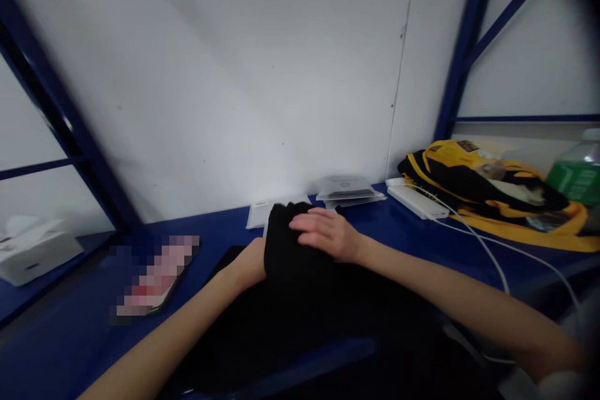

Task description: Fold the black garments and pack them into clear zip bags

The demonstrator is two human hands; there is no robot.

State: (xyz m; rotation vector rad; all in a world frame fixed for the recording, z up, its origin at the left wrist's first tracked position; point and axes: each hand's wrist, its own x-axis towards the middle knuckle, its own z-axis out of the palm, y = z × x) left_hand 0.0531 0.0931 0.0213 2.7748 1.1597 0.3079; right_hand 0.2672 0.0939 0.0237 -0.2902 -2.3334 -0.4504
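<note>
A piece of black cloth (287,244) is bunched up in front of me, with a ribbed or wavy upper edge. Its dark folds spread down over the near part of the blue table. My left hand (252,262) reaches in behind or under the cloth from the left, and its fingers are hidden. Across the front of the cloth lies my right hand (328,234), palm down, with fingers stretched out and slightly bent. Just behind the cloth lies a flat white packet (259,214) with a small label, partly covered.
Grey-white packets (347,189) are stacked by the wall. To the right are a white power bank (417,200) with cables, a black-and-yellow bag (469,181) and a green-labelled bottle (579,169). A pixelated phone (162,278) and a tissue pack (37,250) lie left on the blue table (60,350).
</note>
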